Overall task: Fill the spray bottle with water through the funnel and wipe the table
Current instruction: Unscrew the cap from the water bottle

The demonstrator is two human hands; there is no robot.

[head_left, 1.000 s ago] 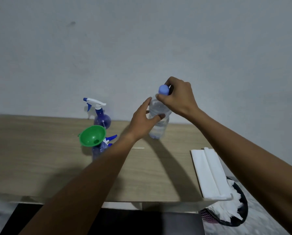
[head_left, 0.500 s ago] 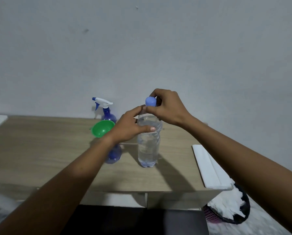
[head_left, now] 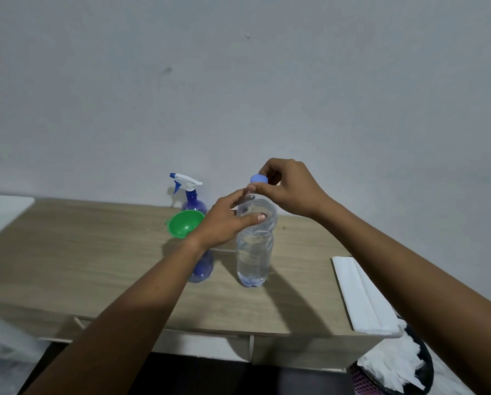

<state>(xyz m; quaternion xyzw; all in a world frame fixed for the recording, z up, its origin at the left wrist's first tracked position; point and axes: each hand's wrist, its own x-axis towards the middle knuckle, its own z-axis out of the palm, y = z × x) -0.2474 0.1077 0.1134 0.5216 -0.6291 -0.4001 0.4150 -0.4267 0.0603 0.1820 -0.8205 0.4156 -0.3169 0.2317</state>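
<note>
Left hand (head_left: 227,223) grips the water bottle (head_left: 254,246) upright; right hand (head_left: 288,189) pinches its cap (head_left: 258,178), apparently unscrewing. Next: pour into the funnel (head_left: 185,226).

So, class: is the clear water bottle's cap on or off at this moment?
Off. The right hand pinches the blue cap just above the water bottle, whose neck the left hand steadies.

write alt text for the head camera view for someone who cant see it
A person's left hand steadies a clear water bottle upright on a wooden table while the right hand grips its blue cap. Left of it, a green funnel sits in a blue spray bottle; folded white cloth lies at the table's right edge.
</note>
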